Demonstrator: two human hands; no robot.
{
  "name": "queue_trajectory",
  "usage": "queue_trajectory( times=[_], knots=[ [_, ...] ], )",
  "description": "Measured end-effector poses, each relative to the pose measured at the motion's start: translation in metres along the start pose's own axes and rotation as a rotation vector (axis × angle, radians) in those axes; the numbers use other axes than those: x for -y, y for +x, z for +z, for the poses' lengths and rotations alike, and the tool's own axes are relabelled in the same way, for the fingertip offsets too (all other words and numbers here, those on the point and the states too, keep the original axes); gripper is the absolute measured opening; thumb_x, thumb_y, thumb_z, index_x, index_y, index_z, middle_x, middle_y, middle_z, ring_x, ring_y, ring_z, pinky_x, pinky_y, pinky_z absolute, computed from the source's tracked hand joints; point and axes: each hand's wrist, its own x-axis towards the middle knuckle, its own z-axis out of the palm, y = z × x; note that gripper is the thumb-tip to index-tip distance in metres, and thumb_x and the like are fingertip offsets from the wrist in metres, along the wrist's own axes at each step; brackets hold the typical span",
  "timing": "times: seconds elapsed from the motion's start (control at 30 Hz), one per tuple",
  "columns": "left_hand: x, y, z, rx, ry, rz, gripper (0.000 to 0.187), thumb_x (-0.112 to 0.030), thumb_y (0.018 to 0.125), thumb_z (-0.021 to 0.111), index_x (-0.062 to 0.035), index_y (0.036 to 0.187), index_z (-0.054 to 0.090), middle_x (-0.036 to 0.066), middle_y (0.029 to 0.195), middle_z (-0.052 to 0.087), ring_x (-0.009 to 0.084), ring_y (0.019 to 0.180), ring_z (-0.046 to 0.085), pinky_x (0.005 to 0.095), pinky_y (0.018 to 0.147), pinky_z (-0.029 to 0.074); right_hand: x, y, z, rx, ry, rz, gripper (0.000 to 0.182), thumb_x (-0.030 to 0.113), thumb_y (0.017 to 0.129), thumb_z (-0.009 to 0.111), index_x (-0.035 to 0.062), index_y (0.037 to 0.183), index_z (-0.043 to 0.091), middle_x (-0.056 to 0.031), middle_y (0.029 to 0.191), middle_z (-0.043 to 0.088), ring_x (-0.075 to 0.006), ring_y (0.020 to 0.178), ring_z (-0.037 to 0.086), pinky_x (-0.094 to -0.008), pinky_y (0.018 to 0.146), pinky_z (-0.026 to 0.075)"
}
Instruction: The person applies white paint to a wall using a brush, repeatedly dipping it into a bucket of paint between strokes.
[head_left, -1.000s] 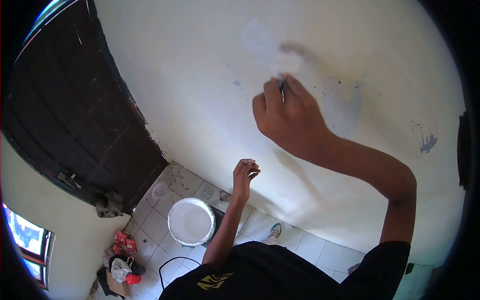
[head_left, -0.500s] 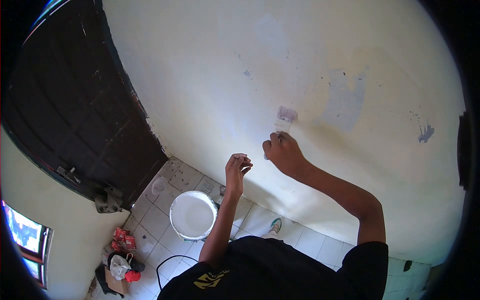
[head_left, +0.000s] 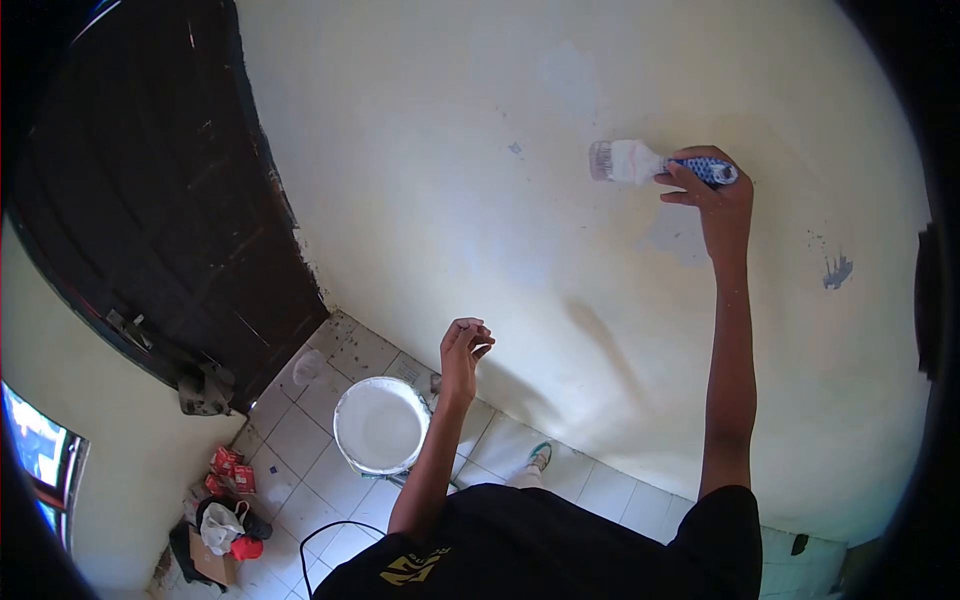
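Observation:
My right hand (head_left: 712, 185) is closed round the blue patterned handle of a paintbrush (head_left: 632, 162). The brush lies sideways at the wall (head_left: 420, 190), bristles pointing left, its head coated with whitish paint. Whether the bristles press on the surface is hard to tell. Lower down, my left hand (head_left: 466, 350) hangs in the air with loosely bent fingers, somewhat apart, and nothing visible in them. Below and left of it, a round bucket (head_left: 340, 425) of white paint stands near my left forearm.
A dark door (head_left: 150, 200) fills the left side. Red packets (head_left: 232, 472), a white plastic bag (head_left: 222, 528) and a cardboard box (head_left: 208, 562) lie on the tiled floor (head_left: 300, 445). A black cable (head_left: 318, 532) runs near me. Grey bare patches (head_left: 680, 235) mark the wall.
My right hand has moved up and right along the wall, and the brush has turned from pointing up to pointing left. My left hand has barely shifted.

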Motion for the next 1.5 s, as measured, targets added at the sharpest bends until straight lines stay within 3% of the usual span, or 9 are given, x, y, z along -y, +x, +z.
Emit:
queue_trajectory(
  times=[0.1,0.43,0.5,0.53,0.6,0.8,0.93,1.1,1.5],
  knots=[
    [-0.006,-0.007,-0.006,-0.028,0.003,-0.002,0.011,-0.019,0.093,0.051,-0.0111,0.097,0.058,0.002,0.088,0.058,0.0152,0.084,0.058,0.0349,0.084,0.044,-0.007,0.004,-0.008,-0.037,0.1,0.021,0.011,0.002,0.084,0.065,-0.0029,0.094,0.064,-0.0117,0.083,0.066,-0.0234,0.075,0.071,-0.0299,0.062,0.06],
    [-0.012,-0.014,-0.015,-0.063,-0.024,0.015,0.01,-0.017,0.093,0.05,-0.011,0.096,0.058,0.002,0.086,0.058,0.0152,0.083,0.058,0.0352,0.083,0.045,-0.053,-0.01,-0.009,-0.034,0.26,0.094,0.01,0.002,0.083,0.066,-0.0013,0.092,0.065,-0.0113,0.084,0.068,-0.0232,0.081,0.07,-0.032,0.067,0.058],
    [-0.011,-0.015,-0.017,-0.063,-0.021,0.021,0.01,-0.017,0.093,0.05,-0.0111,0.096,0.058,0.002,0.086,0.058,0.0152,0.083,0.058,0.0352,0.083,0.045,-0.062,-0.024,-0.001,-0.021,-0.216,-0.337,0.01,-0.001,0.08,0.068,0.0003,0.09,0.066,-0.0117,0.095,0.069,-0.0252,0.092,0.069,-0.0346,0.076,0.058],
    [-0.01,-0.014,-0.017,-0.065,-0.019,0.024,0.01,-0.017,0.093,0.05,-0.0111,0.096,0.058,0.002,0.086,0.058,0.0152,0.083,0.058,0.0353,0.083,0.045,-0.063,-0.029,0.002,-0.023,-0.216,-0.345,0.01,-0.001,0.08,0.068,0.0003,0.09,0.066,-0.0117,0.095,0.069,-0.0252,0.092,0.069,-0.0346,0.076,0.058],
    [-0.008,-0.012,-0.017,-0.068,-0.02,0.019,0.01,-0.017,0.093,0.05,-0.0111,0.096,0.058,0.002,0.086,0.059,0.0153,0.083,0.058,0.0354,0.083,0.044,-0.064,-0.035,0.007,0.075,-0.757,-0.899,0.011,-0.002,0.077,0.07,0.0029,0.087,0.067,-0.0108,0.108,0.067,-0.0262,0.104,0.065,-0.037,0.085,0.056],
    [-0.003,-0.012,-0.015,-0.055,-0.002,0.002,0.009,-0.017,0.093,0.05,-0.0113,0.096,0.057,0.002,0.086,0.059,0.0153,0.083,0.058,0.0361,0.083,0.044,-0.07,-0.021,0.021,0.017,-0.907,-1.215,0.009,0.006,0.081,0.066,0.0077,0.09,0.066,-0.0102,0.12,0.063,-0.0243,0.112,0.062,-0.0411,0.096,0.05],
    [-0.002,-0.013,-0.013,-0.064,0.01,-0.02,0.009,-0.017,0.093,0.051,-0.0113,0.095,0.057,0.002,0.087,0.059,0.0153,0.084,0.058,0.0363,0.083,0.044,-0.1,-0.004,0.031,-0.036,-0.996,-1.24,0.012,0.008,0.082,0.063,0.0084,0.094,0.065,-0.0112,0.126,0.06,-0.0243,0.118,0.058,-0.0448,0.103,0.043],
    [-0.003,-0.015,-0.012,-0.071,-0.006,0.015,0.01,-0.018,0.094,0.05,-0.0111,0.095,0.058,0.002,0.085,0.059,0.0144,0.082,0.059,0.0341,0.082,0.044,-0.142,0.001,0.045,-0.001,-1.282,-1.042,0.029,0.012,0.084,0.059,0.0078,0.113,0.062,-0.01,0.142,0.046,-0.0214,0.135,0.04,-0.047,0.114,0.027],
    [-0.003,-0.014,-0.023,-0.118,-0.019,0.038,0.012,-0.015,0.096,0.047,-0.0108,0.094,0.058,0.002,0.083,0.06,0.0133,0.078,0.06,0.0316,0.079,0.045,-0.155,0.003,0.043,0.096,-1.449,-0.945,0.046,0.023,0.089,0.057,0.0098,0.133,0.05,-0.0089,0.148,0.038,-0.022,0.139,0.033,-0.0445,0.116,0.024]
  ],
)
